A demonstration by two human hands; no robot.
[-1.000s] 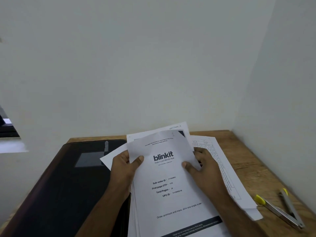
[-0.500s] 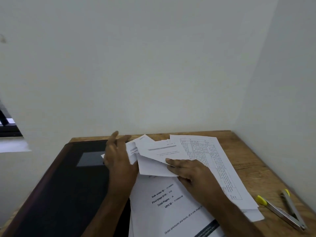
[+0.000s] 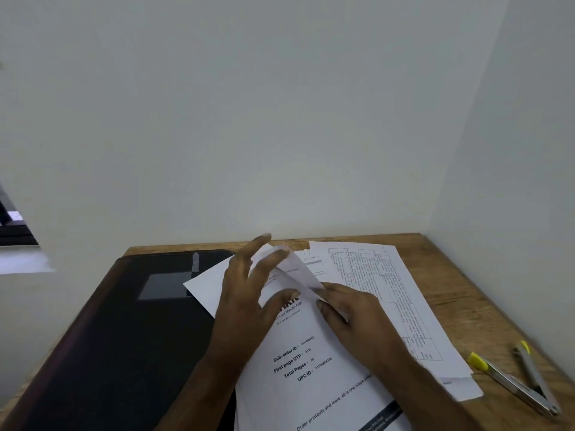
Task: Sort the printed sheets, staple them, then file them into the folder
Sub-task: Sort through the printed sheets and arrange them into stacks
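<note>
On the wooden desk, the left hand with spread fingers lifts a curled white sheet off the white printed stack, while the right hand pinches the sheet's near edge.

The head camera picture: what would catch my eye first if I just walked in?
Two hands at the middle: the left hand and right hand work a bent sheet over the printed cover page. A black folder lies left; an open stapler lies far right on the wooden desk.
</note>
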